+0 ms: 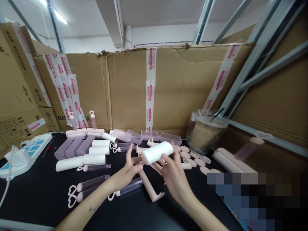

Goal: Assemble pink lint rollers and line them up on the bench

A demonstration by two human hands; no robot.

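A person's two bare hands meet above a black desk (36, 195) crowded with pink and white lint-roller parts. The right hand (174, 175) grips a white paper roll (157, 152), its fingers (166, 158) curled under the roll's lower side and thumb behind, so the roll sits raised and tilted, its right end higher. The left hand (127, 171) is half open, thumb and forefinger spread, the fingertips resting against a pale pink roller frame (149, 179) whose long arm runs down toward the desk and ends in a small hook; whether it truly pinches the frame cannot be told.

Below the hands lie clear tube handles with heart-shaped loops (72, 194), one pair near the left forearm, another tube (128, 187) just under the left wrist. Farther left rest more white rolls (81, 161) in a loose row, beside lilac covers (73, 147) lying side by side. A white power strip with blue switches (26, 152) sits at the desk's left edge. To the right, a scatter of round pink end caps (192, 158) lies near a clear plastic bag (205, 131). Taped cardboard cartons (168, 86) wall in the back of the desk, with a metal rack (252, 70) slanting up at right.
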